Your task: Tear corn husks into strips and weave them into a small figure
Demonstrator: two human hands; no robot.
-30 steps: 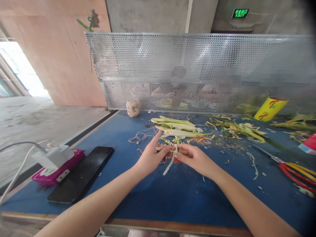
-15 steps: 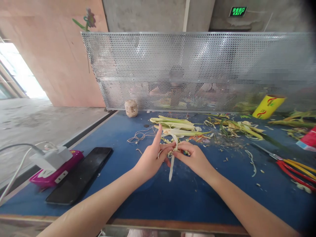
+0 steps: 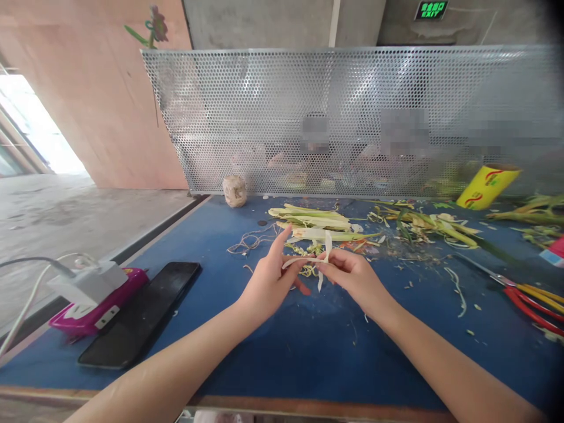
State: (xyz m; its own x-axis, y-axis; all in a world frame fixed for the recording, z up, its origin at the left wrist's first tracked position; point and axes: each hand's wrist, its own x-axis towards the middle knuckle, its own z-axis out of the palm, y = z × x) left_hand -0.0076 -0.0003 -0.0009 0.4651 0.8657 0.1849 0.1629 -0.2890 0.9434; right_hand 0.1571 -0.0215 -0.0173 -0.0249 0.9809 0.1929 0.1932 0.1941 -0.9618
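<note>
A pale corn husk strip [image 3: 328,244] stands crosswise over another pale strip between my hands, above the blue table. My left hand [image 3: 267,282] pinches the strip running to the left, with its index finger pointing up. The thumb and fingers of my right hand [image 3: 352,273] close on the place where the strips cross. Just beyond my fingertips lie pale green husk leaves [image 3: 317,218] in a loose stack. Small yellowish scraps [image 3: 308,270] show on the table behind the strips. How the strips are joined is partly hidden by my fingers.
On the left are a black phone [image 3: 143,314] and a purple power strip [image 3: 99,305] with a white charger. Red-handled scissors [image 3: 531,305] and a yellow roll [image 3: 487,187] are on the right. A perforated metal screen [image 3: 273,117] borders the back; string [image 3: 251,239] lies left of the leaves.
My right hand has shifted slightly right, and the crossing strip has moved right with it. The strip between my hands now stretches out straighter. My left hand stays nearly in place.
</note>
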